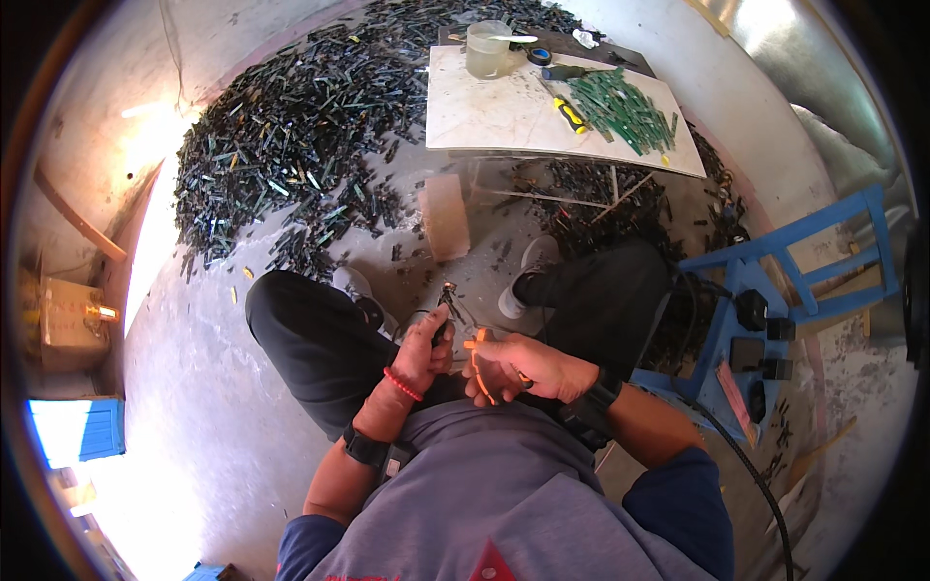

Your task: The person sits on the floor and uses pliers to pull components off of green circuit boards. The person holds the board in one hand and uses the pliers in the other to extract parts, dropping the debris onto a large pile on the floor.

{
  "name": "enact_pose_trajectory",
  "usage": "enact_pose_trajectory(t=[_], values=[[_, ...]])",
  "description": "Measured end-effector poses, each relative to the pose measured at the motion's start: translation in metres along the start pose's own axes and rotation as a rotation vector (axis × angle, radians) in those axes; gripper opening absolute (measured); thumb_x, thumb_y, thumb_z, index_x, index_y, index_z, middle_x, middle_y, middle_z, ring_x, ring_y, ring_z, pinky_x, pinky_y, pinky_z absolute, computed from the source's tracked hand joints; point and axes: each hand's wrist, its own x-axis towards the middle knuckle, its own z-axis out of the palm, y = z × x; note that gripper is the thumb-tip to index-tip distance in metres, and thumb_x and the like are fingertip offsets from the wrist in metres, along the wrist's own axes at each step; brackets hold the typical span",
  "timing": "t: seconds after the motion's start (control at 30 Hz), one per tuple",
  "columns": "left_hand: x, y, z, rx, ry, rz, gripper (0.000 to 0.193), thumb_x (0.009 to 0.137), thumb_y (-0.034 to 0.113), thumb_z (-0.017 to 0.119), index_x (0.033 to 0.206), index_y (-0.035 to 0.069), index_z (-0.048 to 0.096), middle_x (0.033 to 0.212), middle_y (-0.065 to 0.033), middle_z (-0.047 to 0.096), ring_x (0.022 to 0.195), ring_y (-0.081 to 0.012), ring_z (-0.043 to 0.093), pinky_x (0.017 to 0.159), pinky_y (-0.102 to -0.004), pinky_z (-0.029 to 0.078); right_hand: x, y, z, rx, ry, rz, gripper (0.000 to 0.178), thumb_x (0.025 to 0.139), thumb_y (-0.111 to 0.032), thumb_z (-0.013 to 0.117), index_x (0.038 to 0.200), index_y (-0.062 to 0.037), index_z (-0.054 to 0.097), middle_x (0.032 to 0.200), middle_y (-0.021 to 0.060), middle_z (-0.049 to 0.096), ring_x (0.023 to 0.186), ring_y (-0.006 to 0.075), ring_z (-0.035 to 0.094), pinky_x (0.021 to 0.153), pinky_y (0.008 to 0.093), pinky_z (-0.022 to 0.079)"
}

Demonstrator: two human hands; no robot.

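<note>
In front of my lap, my left hand [423, 351] is closed around a slim dark piece [443, 327]. A small metallic bit [448, 290] shows at its far end, with thin dark strands beside it; its exact kind is unclear. To the right, my right hand [538, 368] has its fingers curled around an orange-handled hand tool [480, 366]. One orange handle curves down beside the fingers, and the palm hides much of the tool. The two hands are close together but apart.
A low white-topped table [455, 116] ahead bears green strips [620, 108], a yellow-black tool [570, 116], a tape roll [539, 56] and a cloudy liquid container [486, 53]. Dark strips [291, 136] heap at far left. A brick [446, 218] stands ahead; a blue chair [717, 339] holds black boxes.
</note>
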Motion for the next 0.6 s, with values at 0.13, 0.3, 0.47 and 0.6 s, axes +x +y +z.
enact_pose_trajectory(t=[0.13,0.3,0.47,0.6], values=[[0.003,-0.004,-0.006,0.068,-0.023,0.044,0.033,0.090,0.036,0.053,0.069,0.012,0.044,0.048,0.0073,0.028,0.036,-0.0047,0.023,0.035,-0.0217,0.018,-0.001,0.003,-0.001,0.028,0.003,0.004,0.043,0.095,-0.040,0.038,0.102,-0.0019,0.055,0.089,0.0098,0.065,0.077,0.0162,0.064,0.055,0.0216,0.042],[-0.001,-0.003,0.000,0.146,0.030,0.072,0.029,0.089,0.030,0.055,0.068,0.013,0.045,0.049,0.0078,0.030,0.037,-0.0038,0.025,0.035,-0.0215,0.019,-0.007,-0.004,-0.008,-0.043,0.029,0.028,0.039,0.094,-0.042,0.039,0.097,-0.0067,0.055,0.083,0.0054,0.064,0.071,0.0140,0.063,0.053,0.0213,0.039],[0.001,-0.006,-0.003,0.251,0.040,0.112,0.029,0.088,0.029,0.056,0.066,0.012,0.046,0.050,0.0074,0.034,0.038,-0.0044,0.028,0.036,-0.0229,0.021,-0.012,-0.006,-0.021,-0.104,0.004,0.039,0.044,0.095,-0.040,0.040,0.103,-0.0004,0.056,0.088,0.0113,0.066,0.074,0.0169,0.065,0.051,0.0213,0.041],[0.002,-0.007,0.001,0.338,0.092,0.127,0.027,0.090,0.026,0.053,0.068,0.013,0.045,0.049,0.0070,0.032,0.037,-0.0048,0.026,0.035,-0.0225,0.020,-0.010,-0.008,-0.027,-0.126,0.000,0.068,0.044,0.095,-0.039,0.040,0.100,0.0002,0.058,0.086,0.0120,0.066,0.072,0.0173,0.065,0.051,0.0216,0.042]])
